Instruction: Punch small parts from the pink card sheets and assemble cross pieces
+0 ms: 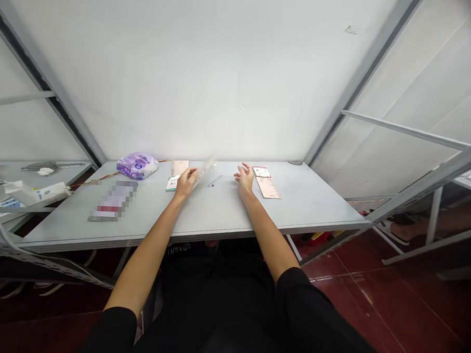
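Observation:
My left hand (186,182) pinches a thin, see-through plastic sheet or sleeve (205,170), held tilted above the table and blurred. Beside that hand lies a pinkish card (179,167) with a white, green-edged label (173,182), partly covered by my fingers. A small row of dark marks like a ruler scale (215,181) shows on the table between my hands. My right hand (244,178) is raised with fingers apart and nothing in it. Just right of it rests a pink card with ruler-like marks (270,187) and a white and red top part (261,172).
A purple tissue pack (137,165) and a blurred-out flat object (114,201) lie on the left of the grey table (308,205). A dark flat item (295,162) sits at the back right. White wall panels and metal posts enclose the table. Power strips (51,193) stand at far left.

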`<state>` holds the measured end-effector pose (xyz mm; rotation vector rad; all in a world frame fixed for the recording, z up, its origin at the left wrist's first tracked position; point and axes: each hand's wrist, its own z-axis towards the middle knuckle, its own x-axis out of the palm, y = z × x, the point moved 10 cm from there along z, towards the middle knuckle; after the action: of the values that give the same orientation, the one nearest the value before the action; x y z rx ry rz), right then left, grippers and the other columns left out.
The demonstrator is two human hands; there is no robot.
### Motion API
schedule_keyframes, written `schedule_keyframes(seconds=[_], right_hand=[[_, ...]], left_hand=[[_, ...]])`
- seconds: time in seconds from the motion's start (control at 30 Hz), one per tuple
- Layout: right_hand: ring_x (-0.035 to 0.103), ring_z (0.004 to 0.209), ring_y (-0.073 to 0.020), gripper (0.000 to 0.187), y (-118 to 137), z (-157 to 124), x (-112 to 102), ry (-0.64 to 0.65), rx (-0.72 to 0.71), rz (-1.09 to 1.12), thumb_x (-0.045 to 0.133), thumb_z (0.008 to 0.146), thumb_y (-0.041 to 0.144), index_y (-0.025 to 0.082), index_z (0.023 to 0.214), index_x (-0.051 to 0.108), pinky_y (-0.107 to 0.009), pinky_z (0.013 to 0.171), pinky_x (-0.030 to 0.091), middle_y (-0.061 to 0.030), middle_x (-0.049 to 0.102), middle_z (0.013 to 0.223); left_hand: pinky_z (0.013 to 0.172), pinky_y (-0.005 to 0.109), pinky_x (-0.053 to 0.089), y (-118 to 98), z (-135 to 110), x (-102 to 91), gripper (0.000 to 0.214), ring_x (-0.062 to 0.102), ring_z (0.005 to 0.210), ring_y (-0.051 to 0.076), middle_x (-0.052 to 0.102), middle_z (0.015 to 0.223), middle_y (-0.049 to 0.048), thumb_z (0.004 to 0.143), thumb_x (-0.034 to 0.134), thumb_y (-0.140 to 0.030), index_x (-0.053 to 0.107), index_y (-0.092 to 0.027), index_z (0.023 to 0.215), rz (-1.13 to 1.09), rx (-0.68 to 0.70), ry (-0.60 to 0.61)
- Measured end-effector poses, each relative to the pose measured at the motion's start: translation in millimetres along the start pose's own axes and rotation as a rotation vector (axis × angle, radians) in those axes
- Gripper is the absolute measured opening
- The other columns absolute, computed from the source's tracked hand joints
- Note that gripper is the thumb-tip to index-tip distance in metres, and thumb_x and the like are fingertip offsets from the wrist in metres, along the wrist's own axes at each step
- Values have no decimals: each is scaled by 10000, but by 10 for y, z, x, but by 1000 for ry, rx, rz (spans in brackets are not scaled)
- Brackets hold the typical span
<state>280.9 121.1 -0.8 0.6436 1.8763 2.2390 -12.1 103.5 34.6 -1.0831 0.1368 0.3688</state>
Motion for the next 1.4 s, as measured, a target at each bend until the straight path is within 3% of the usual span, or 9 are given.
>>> schedule_keyframes(seconds=[0.17,0.43,0.53,0.67,0.8,0.93,1.23,1.33,1.4], right_hand=[[674,764,-136,522,-199,86,-175,-104,175,189,535,863,378,300,1365,417,-279,663,578,-100,580,1254],[658,709,-117,463,-145,80,-161,-79,164,201,564,848,378,281,1289,466,-267,657,571,-83,592,1212],[615,606,-90,478,-36,0,35,52,94,98,660,793,358,257,1240,522,-233,579,515,-44,643,1117],[557,502,-95,616,16,-236,459,382,-6,-157,747,760,451,247,1302,537,-236,478,426,-6,691,969],[565,513,-94,776,20,-340,549,463,-112,-293,781,762,448,253,1438,453,-254,552,488,9,692,952],[609,573,-107,871,-51,-334,594,546,-112,-313,827,720,402,276,1477,416,-268,604,532,-7,706,1020],[655,675,-157,863,-102,-301,558,446,-104,-395,848,695,338,242,1452,443,-262,589,546,-27,720,978],[618,579,-113,867,-56,-267,515,392,-83,-292,825,737,412,266,1487,414,-229,494,499,-50,702,1098],[609,547,-90,823,-15,-185,370,269,-37,-160,752,802,468,289,1515,381,-216,441,456,-81,655,1239]], left_hand=[[858,417,603,-7,-32,50,408,680,1042,260,721,1142,107,927,522,-511,664,-175,1111,-122,-64,40],[966,440,555,-276,-153,75,272,672,1106,276,730,1130,90,858,626,-446,701,-221,993,73,87,69],[946,419,557,-297,-168,90,275,672,1103,270,727,1134,94,867,608,-445,693,-219,998,90,84,79],[906,398,566,-320,-191,135,283,670,1107,269,722,1136,102,867,612,-443,693,-209,1003,75,93,116],[837,357,580,-332,-228,227,298,659,1141,267,702,1175,97,865,641,-455,702,-217,1033,58,124,191],[792,334,581,-326,-239,255,297,661,1135,259,694,1174,94,871,650,-454,706,-218,1042,68,146,212],[777,334,577,-440,-291,309,288,655,1117,255,705,1146,79,869,649,-433,708,-223,1057,120,215,262],[864,361,563,-451,-257,234,259,657,1090,250,709,1119,75,869,638,-402,703,-221,1041,184,249,178],[954,387,535,-459,-221,105,222,656,1069,251,706,1082,75,860,640,-365,698,-217,1014,252,281,64]])
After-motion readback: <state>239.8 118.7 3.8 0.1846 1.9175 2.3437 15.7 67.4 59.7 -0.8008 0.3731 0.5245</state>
